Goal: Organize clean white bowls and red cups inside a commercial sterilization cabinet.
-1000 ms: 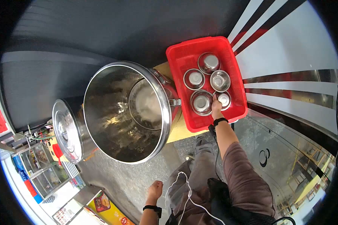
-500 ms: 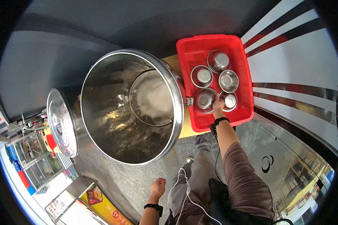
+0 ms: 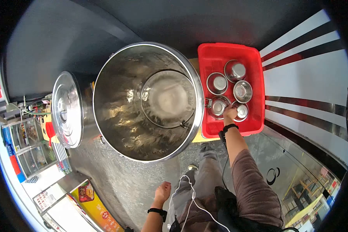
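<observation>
Several small steel bowls lie in a red plastic basket at the right. My right hand reaches over the basket's near end, its fingers closed on the rim of a steel bowl at the lower right. Just left of that hand is another steel bowl. Low in the middle, my left hand is held over the floor, fingers curled closed, touching nothing. Beside the basket stands a large steel pot, open at the top, with a pale round bottom.
A steel lid sits on another container at the left. Behind stands a dark wall. A glass-fronted cabinet and a yellow printed panel are at the lower left. White cables hang before my legs.
The pot and basket sit further right in the view, while the lid shows more fully. My right hand remains at the lower bowls, shifted slightly right. My left hand is nearly unchanged.
</observation>
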Demonstrator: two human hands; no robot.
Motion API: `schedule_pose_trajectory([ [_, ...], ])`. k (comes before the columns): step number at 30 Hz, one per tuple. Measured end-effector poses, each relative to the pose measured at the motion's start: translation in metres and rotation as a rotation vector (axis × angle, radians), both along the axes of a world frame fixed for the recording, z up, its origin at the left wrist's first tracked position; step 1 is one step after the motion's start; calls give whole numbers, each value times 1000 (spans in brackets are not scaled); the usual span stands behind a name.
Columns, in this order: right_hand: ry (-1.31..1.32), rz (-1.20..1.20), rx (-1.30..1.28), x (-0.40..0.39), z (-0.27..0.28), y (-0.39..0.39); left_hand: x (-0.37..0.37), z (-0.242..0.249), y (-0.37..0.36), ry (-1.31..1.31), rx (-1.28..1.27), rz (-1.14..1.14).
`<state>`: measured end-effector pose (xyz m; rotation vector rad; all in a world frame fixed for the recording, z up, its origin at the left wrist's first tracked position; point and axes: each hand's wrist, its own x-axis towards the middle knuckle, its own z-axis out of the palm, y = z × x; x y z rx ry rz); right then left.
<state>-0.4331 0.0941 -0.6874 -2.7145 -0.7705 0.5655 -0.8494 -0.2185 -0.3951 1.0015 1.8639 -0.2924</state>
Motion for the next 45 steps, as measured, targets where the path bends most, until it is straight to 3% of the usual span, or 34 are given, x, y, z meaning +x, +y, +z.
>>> schedule_pose_trajectory([
  [1, 54, -202, 8, 0, -13, 2, -3, -1, -1, 15, -6, 2],
  [5, 421, -84, -39, 26, -35, -12, -19, 5, -6, 50, 43, 14],
  [9, 428, -140, 89, 22, -11, -13, -43, 6, -15, 109, 58, -46],
  [12, 150, -105, 331, 13, -15, -18, -54, 10, -17, 127, 101, -30],
  [13, 251, -116, 326, 12, 8, -18, -57, 12, -18, 125, 107, -41],
  [14, 61, 9, 383, 4, 31, -21, -61, 14, -20, 123, 116, -51],
  [16, 101, 251, 449, 7, 42, -34, -62, 21, -18, 134, 123, -69],
  [19, 146, 465, 264, -8, 140, -55, -60, 32, -20, 145, 133, -76],
  [25, 108, 718, 1, -30, 163, -143, -96, 17, -62, 133, 240, -111],
  [28, 27, 1001, -60, -34, 121, -211, -129, 12, -100, 123, 312, -112],
  [30, 117, 1083, -230, -47, 157, -257, -152, 11, -135, 102, 344, -94],
  [35, 85, 1212, -368, -84, 229, -380, -216, -10, -257, 140, 190, -148],
  [37, 112, 1300, -455, -89, 246, -417, -260, -105, -322, 175, 65, -255],
  [39, 182, 1350, -557, -93, 266, -459, -267, -83, -372, 114, -1, -50],
  [41, 229, 1419, -476, -92, 280, -498, -271, -69, -415, 33, -29, 159],
  [45, 314, 1432, -473, -84, 303, -558, -252, -79, -454, -119, 19, 375],
])
